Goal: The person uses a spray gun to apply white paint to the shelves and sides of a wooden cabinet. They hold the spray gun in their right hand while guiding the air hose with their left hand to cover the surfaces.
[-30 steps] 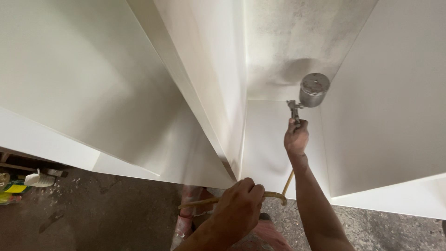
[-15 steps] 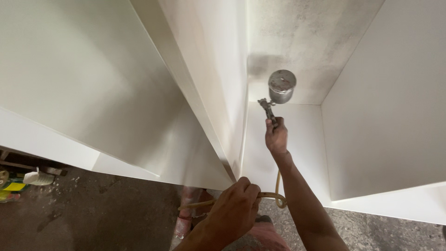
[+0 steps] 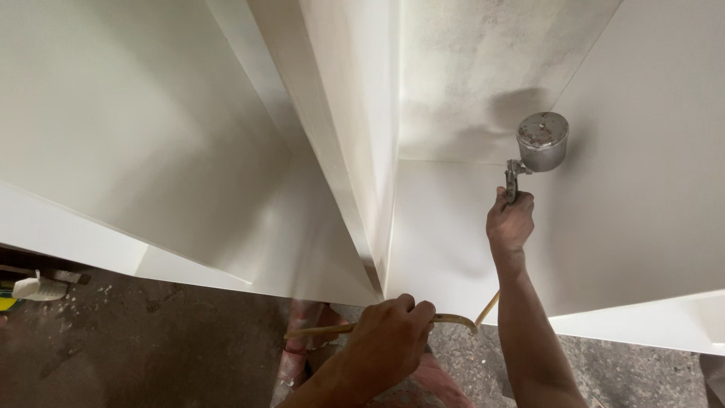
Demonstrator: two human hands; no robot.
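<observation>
My right hand (image 3: 510, 221) reaches into the right compartment of a white cabinet (image 3: 226, 151) and grips the handle of a spray gun (image 3: 538, 147) with a round metal cup on top. The cup sits close to the compartment's right wall, near the speckled back panel (image 3: 483, 68). My left hand (image 3: 389, 340) is closed around the yellowish air hose (image 3: 461, 321) just below the cabinet's front edge, under the central divider (image 3: 362, 136). The hose curves from my left hand up toward my right wrist.
The cabinet has a second compartment on the left of the divider. A dusty concrete floor (image 3: 151, 355) lies below. A white bottle-like object (image 3: 38, 287) lies at the far left edge under the cabinet. Pinkish paint-stained cloth (image 3: 302, 347) shows near my left arm.
My right hand swung the spray gun left toward the divider, then back right to the compartment's right wall. My left hand has kept its hold on the hose.
</observation>
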